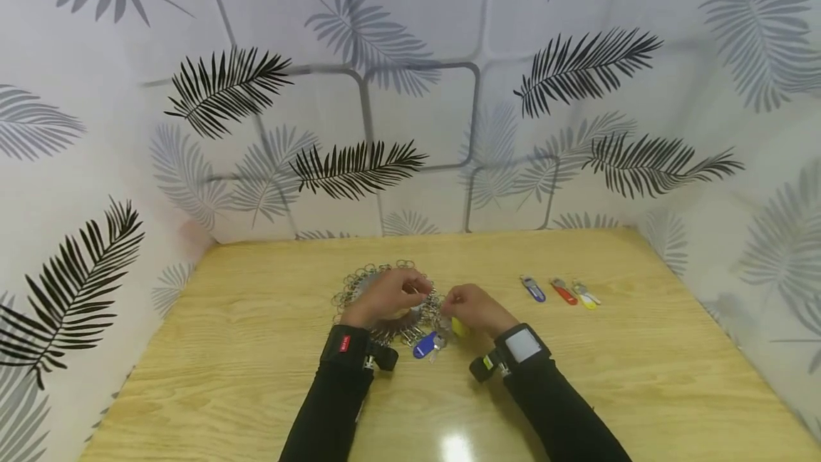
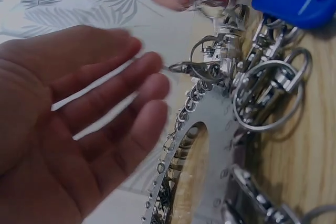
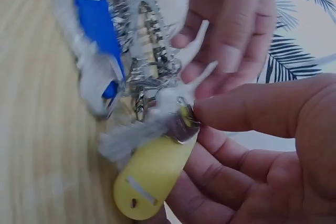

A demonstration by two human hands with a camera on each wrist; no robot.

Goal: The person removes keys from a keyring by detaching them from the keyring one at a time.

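My right hand [image 1: 477, 307] pinches a yellow key tag [image 3: 155, 174] near its ring end, between thumb and fingers. Silvery keys [image 3: 134, 135] hang beside the tag, blurred in the right wrist view. Close by on the left, my left hand [image 1: 396, 294] is over a flat metal ring plate [image 2: 212, 114], fingers loosely bent and holding nothing. Around the plate's edge hang several metal clasps with split rings [image 2: 268, 95]. A blue key tag [image 1: 423, 346] with keys lies on the table at the plate's near right side. My left hand covers part of the plate in the head view.
Toward the right of the wooden table [image 1: 641, 376] lie three tagged key sets in a row: a blue tag [image 1: 534, 289], a red tag [image 1: 564, 292] and a yellow tag [image 1: 586, 299]. A leaf-patterned covering [image 1: 423, 120] stands behind and at both sides.
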